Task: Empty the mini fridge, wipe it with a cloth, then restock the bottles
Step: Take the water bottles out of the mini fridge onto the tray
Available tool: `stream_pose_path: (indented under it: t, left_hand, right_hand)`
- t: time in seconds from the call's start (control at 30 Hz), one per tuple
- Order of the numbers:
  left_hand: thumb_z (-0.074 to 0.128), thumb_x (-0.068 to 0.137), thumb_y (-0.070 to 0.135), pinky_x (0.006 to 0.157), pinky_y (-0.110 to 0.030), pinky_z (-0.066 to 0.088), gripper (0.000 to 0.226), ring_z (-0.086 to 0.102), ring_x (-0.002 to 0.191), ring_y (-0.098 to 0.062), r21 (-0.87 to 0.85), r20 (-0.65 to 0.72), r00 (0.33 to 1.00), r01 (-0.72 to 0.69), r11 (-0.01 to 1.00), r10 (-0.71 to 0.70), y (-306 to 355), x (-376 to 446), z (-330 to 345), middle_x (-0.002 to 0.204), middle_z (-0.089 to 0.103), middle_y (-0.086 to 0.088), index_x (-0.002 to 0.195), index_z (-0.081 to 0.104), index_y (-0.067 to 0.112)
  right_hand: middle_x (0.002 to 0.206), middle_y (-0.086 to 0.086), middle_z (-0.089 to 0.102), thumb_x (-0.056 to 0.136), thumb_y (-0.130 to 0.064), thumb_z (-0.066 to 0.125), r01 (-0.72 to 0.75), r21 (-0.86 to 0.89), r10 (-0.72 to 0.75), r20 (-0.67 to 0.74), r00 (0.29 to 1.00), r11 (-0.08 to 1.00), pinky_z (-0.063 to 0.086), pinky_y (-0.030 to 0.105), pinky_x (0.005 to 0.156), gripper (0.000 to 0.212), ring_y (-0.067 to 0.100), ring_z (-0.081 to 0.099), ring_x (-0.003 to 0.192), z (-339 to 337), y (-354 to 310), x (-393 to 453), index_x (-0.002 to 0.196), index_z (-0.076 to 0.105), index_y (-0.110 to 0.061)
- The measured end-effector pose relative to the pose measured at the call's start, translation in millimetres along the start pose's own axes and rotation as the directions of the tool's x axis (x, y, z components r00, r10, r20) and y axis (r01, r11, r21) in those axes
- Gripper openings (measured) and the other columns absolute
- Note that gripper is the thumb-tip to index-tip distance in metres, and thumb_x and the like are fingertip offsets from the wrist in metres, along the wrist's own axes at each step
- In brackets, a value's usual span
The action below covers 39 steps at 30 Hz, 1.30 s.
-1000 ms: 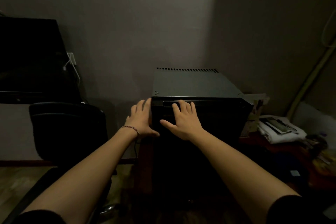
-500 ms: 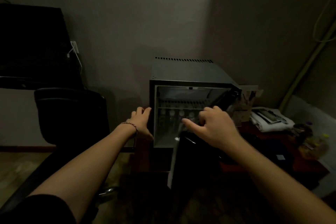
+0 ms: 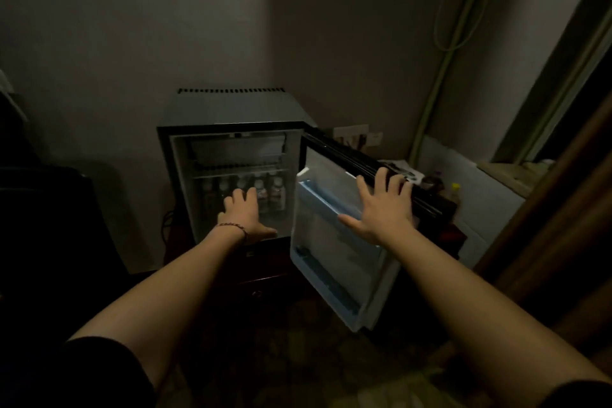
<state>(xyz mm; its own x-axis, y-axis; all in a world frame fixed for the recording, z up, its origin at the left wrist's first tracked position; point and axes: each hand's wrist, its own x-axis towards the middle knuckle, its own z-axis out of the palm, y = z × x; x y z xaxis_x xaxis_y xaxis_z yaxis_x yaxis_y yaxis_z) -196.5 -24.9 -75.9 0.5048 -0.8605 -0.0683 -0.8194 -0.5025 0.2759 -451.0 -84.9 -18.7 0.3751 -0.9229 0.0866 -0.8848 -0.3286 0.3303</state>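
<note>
Mini fridge point(image 3: 231, 113) open against the wall, door point(image 3: 334, 235) swung out to the right, both hands spread.

Left hand point(image 3: 243, 219), bracelet point(image 3: 233, 227) at the wrist, reaching into the lower compartment with fingers straight and loosely apart, holding nothing, fingertips right at the row of bottles point(image 3: 265, 194) standing upright under the wire shelf point(image 3: 238, 172); actual contact with a bottle too dim to tell. Right hand point(image 3: 382, 209) flat and splayed against the door's inner side near its top edge, fingertips reaching over that edge, thumb out to the left, gripping nothing. Pale door racks point(image 3: 326, 205) below that palm.
</note>
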Motion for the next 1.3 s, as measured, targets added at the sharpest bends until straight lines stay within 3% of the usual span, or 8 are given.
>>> stream_pose_path:
  t: [0.27,0.37,0.53,0.8,1.07,1.17,1.23,1.3]
  left_hand:
    - [0.079,0.056,0.070,0.112,-0.054,0.033,0.127,0.019,0.141,-0.034,-0.004,-0.016,0.991,-0.131,0.991,0.130,46.7,-0.5,2.3,0.156,0.010,-0.008,0.152,0.008,0.028]
    - [0.079,0.055,0.071,0.112,-0.053,0.032,0.128,0.019,0.141,-0.034,0.000,-0.019,0.991,-0.133,0.991,0.133,44.8,3.5,-0.1,0.155,0.011,-0.008,0.152,0.008,0.027]
    - [0.079,0.056,0.070,0.111,-0.053,0.033,0.126,0.021,0.140,-0.033,0.001,-0.056,0.996,-0.072,0.997,0.072,21.4,18.1,-5.6,0.154,0.014,-0.008,0.152,0.011,0.027]
    - [0.074,0.061,0.073,0.109,-0.051,0.035,0.120,0.026,0.138,-0.033,0.072,0.028,0.996,0.079,0.994,-0.081,-86.9,62.8,10.7,0.153,0.020,-0.010,0.151,0.016,0.019]
    - [0.071,0.065,0.073,0.104,-0.048,0.040,0.107,0.033,0.132,-0.034,0.068,0.123,0.992,-0.003,0.998,-0.005,-147.5,150.9,30.0,0.146,0.030,-0.012,0.145,0.029,0.015]
    - [0.071,0.070,0.068,0.097,-0.044,0.045,0.089,0.043,0.123,-0.032,0.047,0.200,0.980,0.017,0.999,-0.026,-157.4,177.9,42.9,0.140,0.041,-0.014,0.134,0.041,0.014]
    - [0.071,0.073,0.065,0.084,-0.036,0.047,0.065,0.051,0.104,-0.025,0.045,0.284,0.959,0.009,0.999,-0.021,-160.8,192.2,48.6,0.128,0.054,-0.012,0.110,0.049,0.016]
    - [0.071,0.077,0.059,0.088,-0.036,0.046,0.061,0.052,0.110,-0.027,0.052,0.331,0.943,0.023,0.998,-0.039,-163.6,209.2,56.9,0.133,0.053,-0.014,0.110,0.052,0.011]
  right_hand:
    - [0.164,0.017,-0.003,0.085,-0.085,0.016,0.038,0.065,-0.035,-0.045,0.998,0.997,0.003,0.060,0.118,0.092,0.049,0.005,0.144,21.0,33.7,21.1,0.158,-0.001,-0.032]
    - [0.163,0.017,-0.012,0.087,-0.084,0.019,0.042,0.097,-0.035,-0.081,0.996,0.994,-0.006,0.061,0.118,0.093,0.048,-0.008,0.147,20.7,20.0,23.9,0.158,-0.007,-0.031]
    - [0.164,0.007,-0.024,0.090,-0.079,0.027,0.332,0.182,-0.314,-0.122,0.942,0.926,-0.008,0.058,0.119,0.091,0.041,-0.023,0.148,11.9,-50.1,41.2,0.157,-0.011,-0.032]
    - [0.167,0.004,-0.011,0.093,-0.072,0.037,0.368,0.337,-0.406,0.046,0.913,0.867,0.005,0.055,0.121,0.086,0.034,-0.006,0.152,45.0,-176.5,97.7,0.159,0.001,-0.030]
    - [0.159,0.006,0.025,0.094,-0.064,0.047,0.339,0.417,-0.436,0.162,0.885,0.843,0.038,0.050,0.106,0.076,0.033,0.031,0.140,64.8,-271.2,174.2,0.154,0.026,-0.022]
    - [0.149,0.008,0.039,0.093,-0.062,0.051,0.327,0.432,-0.436,0.182,0.881,0.841,0.043,0.048,0.100,0.068,0.033,0.042,0.132,79.2,-291.8,197.0,0.146,0.039,-0.021]
    - [0.136,0.010,0.052,0.093,-0.060,0.053,0.298,0.425,-0.420,0.228,0.879,0.855,0.046,0.043,0.091,0.058,0.032,0.052,0.122,83.0,-296.8,211.7,0.135,0.050,-0.019]
    - [0.130,0.010,0.058,0.095,-0.054,0.054,0.266,0.423,-0.407,0.290,0.866,0.866,0.046,0.039,0.085,0.051,0.031,0.057,0.116,87.9,-301.0,231.7,0.130,0.055,-0.018]
